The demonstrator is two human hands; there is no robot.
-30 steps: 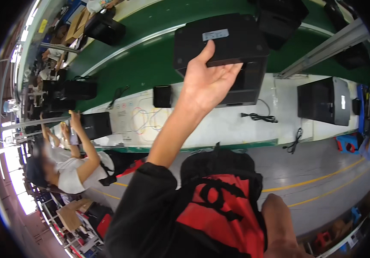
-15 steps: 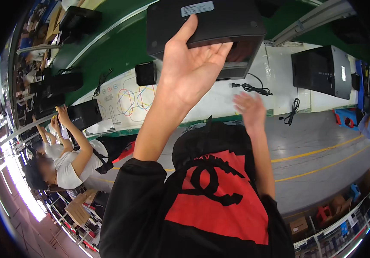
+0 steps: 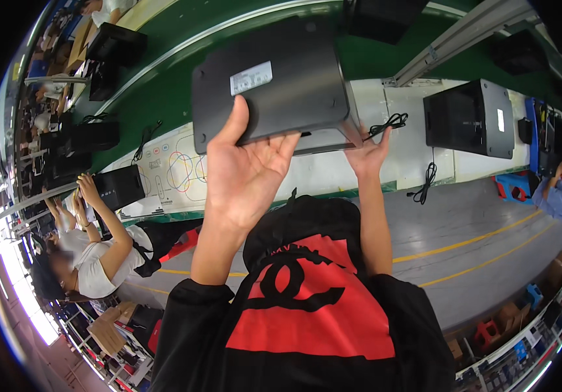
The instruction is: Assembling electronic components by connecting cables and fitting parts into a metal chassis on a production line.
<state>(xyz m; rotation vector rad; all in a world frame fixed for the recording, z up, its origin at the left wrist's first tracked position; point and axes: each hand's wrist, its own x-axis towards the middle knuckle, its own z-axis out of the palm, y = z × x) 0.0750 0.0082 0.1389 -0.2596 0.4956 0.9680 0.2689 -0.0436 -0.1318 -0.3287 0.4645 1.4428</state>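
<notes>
A black box-shaped appliance (image 3: 294, 85), with a white label on the face turned to me, is held tilted above the bench. My left hand (image 3: 245, 166) grips its near edge, thumb on the labelled face and fingers curled under. At its lower right corner is my right hand (image 3: 367, 157), palm up, its fingers partly hidden behind the casing. A coiled black power cord (image 3: 388, 124) lies just beyond the right fingertips; whether they touch it I cannot tell.
To the right on the white bench top (image 3: 398, 153) stands another black appliance (image 3: 470, 117), with a bundled cord (image 3: 428, 183) by the front edge. A metal post (image 3: 450, 46) rises behind. At the left a co-worker (image 3: 108, 261) handles a similar black unit (image 3: 121, 186).
The appliance has moved left and nearer, turning so more of its labelled face shows. My right hand has risen from the bench front to the appliance's corner.
</notes>
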